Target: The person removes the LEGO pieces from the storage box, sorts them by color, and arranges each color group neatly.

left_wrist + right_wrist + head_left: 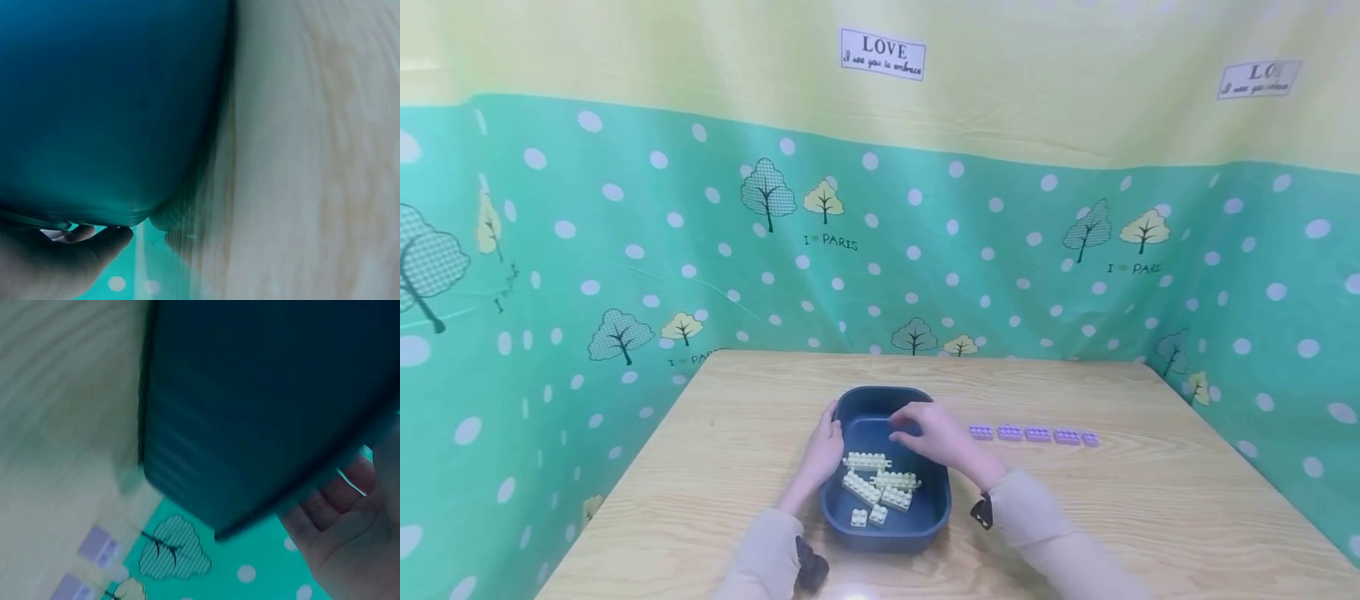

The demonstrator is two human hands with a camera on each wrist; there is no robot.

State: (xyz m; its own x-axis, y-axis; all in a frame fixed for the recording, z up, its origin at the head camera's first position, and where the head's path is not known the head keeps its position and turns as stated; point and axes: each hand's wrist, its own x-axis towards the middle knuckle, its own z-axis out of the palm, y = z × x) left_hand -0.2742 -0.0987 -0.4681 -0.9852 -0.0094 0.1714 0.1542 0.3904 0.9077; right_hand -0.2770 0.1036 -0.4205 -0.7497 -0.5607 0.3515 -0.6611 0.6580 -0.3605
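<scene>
A dark blue rectangular box (887, 543) stands on the table with several pale yellow toy building bricks (861, 487) in its near half. My left hand (824, 446) grips the box's left side at the rim; the left wrist view shows its fingers (112, 244) against the outer wall. Over the far right part of the box hovers my right hand (931, 432), its fingers bent loosely, thumb apart from them. Nothing shows between them. In the right wrist view, the palm of this hand (344, 531) appears beyond the box's rim.
Several purple building bricks (1037, 434) lie in a row on the wooden table (722, 467), right of the box. A green and yellow patterned curtain (917, 250) hangs behind the table and along both sides.
</scene>
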